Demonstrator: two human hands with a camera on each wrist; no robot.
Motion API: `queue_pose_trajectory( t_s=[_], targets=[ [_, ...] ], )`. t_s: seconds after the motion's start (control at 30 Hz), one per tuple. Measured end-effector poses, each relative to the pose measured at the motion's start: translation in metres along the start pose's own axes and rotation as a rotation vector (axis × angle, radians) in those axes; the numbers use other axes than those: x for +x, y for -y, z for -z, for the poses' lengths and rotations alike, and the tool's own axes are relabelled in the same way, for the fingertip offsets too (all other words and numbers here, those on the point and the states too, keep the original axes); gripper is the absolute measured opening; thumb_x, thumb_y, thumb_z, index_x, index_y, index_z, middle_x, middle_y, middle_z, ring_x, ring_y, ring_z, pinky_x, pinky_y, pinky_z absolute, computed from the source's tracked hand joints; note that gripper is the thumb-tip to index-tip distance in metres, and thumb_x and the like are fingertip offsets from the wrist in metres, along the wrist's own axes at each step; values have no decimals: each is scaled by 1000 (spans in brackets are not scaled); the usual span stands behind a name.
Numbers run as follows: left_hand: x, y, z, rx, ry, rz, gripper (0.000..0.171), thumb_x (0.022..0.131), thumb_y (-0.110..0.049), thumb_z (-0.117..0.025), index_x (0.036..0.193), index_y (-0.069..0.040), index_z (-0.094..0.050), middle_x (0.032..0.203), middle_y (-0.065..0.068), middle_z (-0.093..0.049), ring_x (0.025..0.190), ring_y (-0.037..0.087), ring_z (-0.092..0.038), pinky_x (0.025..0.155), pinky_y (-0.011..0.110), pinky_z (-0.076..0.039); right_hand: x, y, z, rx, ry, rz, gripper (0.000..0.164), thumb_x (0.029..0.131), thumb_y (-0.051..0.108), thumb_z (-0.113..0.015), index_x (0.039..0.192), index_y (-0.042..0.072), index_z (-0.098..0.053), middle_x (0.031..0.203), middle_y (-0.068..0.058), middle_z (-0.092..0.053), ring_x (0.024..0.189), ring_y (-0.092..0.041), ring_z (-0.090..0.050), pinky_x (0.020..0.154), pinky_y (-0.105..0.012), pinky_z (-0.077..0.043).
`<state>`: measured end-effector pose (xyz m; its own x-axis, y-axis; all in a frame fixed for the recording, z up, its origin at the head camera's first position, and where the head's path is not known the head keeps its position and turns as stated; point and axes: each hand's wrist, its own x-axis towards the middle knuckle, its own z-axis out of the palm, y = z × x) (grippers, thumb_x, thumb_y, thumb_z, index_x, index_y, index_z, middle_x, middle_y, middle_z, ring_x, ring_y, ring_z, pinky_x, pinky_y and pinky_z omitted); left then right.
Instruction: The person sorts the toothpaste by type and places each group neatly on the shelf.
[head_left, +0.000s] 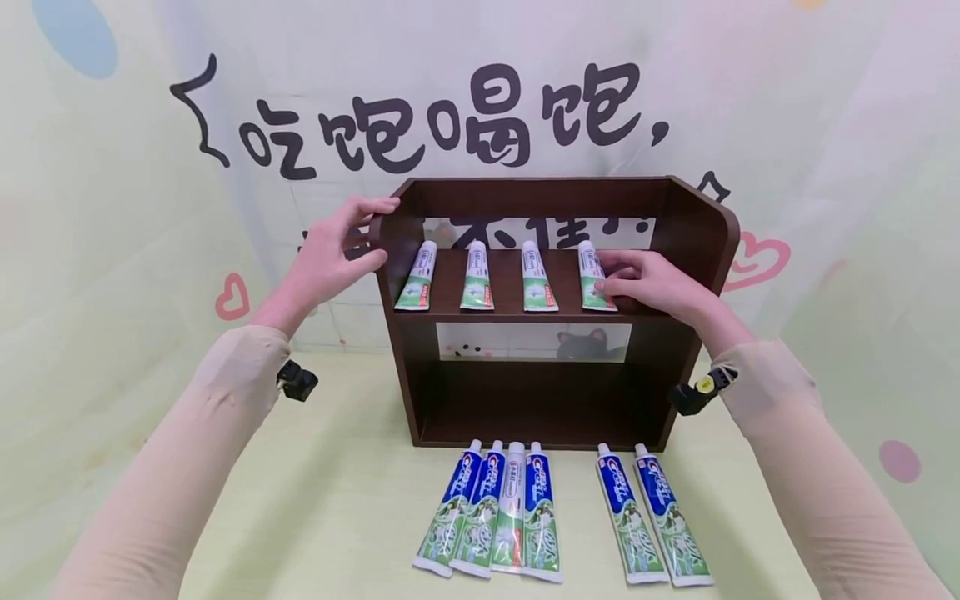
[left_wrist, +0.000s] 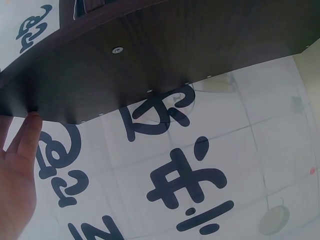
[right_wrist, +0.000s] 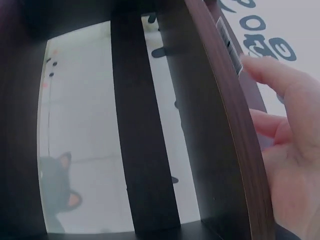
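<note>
A dark brown two-tier shelf (head_left: 525, 318) stands upright on the table against the wall. My left hand (head_left: 330, 250) holds the edge of its left side panel, with the index finger near the top corner and the thumb at the front. In the left wrist view, fingertips (left_wrist: 33, 120) touch the panel's outer face. Several white-and-green toothpaste tubes lean in a spaced row on the upper tier, caps up. My right hand (head_left: 652, 283) pinches the rightmost toothpaste tube (head_left: 595, 283), thumb across its front. In the right wrist view the shelf board hides most of that tube.
On the table before the shelf lie several blue-and-green toothpaste tubes: a left group (head_left: 468, 512) with one white-and-green tube (head_left: 512, 508) among them, and a right pair (head_left: 633, 517). A printed cloth (head_left: 480, 50) with black lettering hangs behind.
</note>
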<state>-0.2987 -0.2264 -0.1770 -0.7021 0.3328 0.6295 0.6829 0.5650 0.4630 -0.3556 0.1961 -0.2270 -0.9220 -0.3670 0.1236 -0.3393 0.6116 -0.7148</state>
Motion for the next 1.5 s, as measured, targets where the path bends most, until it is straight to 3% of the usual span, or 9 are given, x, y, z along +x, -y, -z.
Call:
queue_pose_trajectory(
  t_s=[0.2,0.33,0.53,0.7,0.8,0.9,1.03,1.27,1.5],
  targets=[
    [1,-2,-1,-9,-1,-11,46,88,2,-58,133,1,-50,148,14,-52,133,34,-52,108,28,-50,-2,5,2,-3,-100,16,64,94,36,-63,151,17,-40,148,-16,-49,130,-32,-51,112,-53,-44],
    [1,-3,-1,-12,1,-10,46,87,3,-58,132,2,-50,147,14,-52,133,33,-52,107,25,-50,-6,12,3,-30,-169,78,66,93,32,-65,152,18,-38,152,-13,-45,134,-31,-47,114,-55,-42],
    [0,-3,-1,-12,-1,3,46,86,4,-59,132,1,-51,147,13,-53,132,30,-53,107,25,-50,-14,24,-4,-50,-267,219,69,91,25,-68,153,24,-37,152,-10,-41,135,-29,-44,111,-53,-46],
    [-1,1,-2,-15,-4,0,47,87,3,-58,133,1,-50,147,13,-53,132,33,-52,107,23,-50,-22,32,-16,-85,-350,369,69,89,18,-70,151,22,-41,148,-9,-46,130,-26,-46,106,-52,-50],
    [0,1,-1,-17,-9,-3,47,88,2,-58,134,1,-50,148,13,-52,132,34,-52,107,25,-50,-28,38,-23,-119,-387,443,69,88,17,-71,150,20,-43,147,-7,-48,127,-22,-48,102,-46,-54],
    [0,0,-1,-13,-7,0,47,88,1,-58,134,0,-50,148,13,-52,133,34,-52,108,28,-51,-35,43,-32,-142,-415,512,68,86,16,-73,148,17,-45,145,-7,-50,121,-19,-52,95,-30,-55],
    [0,-1,-1,-13,-2,8,47,88,1,-58,134,0,-49,148,14,-52,133,34,-51,109,31,-50,-44,48,-44,-137,-431,576,67,85,15,-74,146,14,-47,143,-7,-53,118,-19,-53,88,-18,-53],
    [0,-6,-1,-7,-2,11,46,88,2,-58,133,1,-50,148,13,-52,133,32,-52,109,36,-50,-58,50,-66,-127,-433,621,69,83,15,-76,146,16,-47,142,-6,-55,121,-18,-53,87,-29,-56],
    [0,-4,-1,-4,-6,11,46,87,2,-58,133,2,-50,148,13,-52,132,33,-52,108,35,-50,-66,44,-90,-74,-390,640,68,84,12,-75,145,12,-47,140,-10,-55,119,-21,-55,88,-24,-56]
  ],
)
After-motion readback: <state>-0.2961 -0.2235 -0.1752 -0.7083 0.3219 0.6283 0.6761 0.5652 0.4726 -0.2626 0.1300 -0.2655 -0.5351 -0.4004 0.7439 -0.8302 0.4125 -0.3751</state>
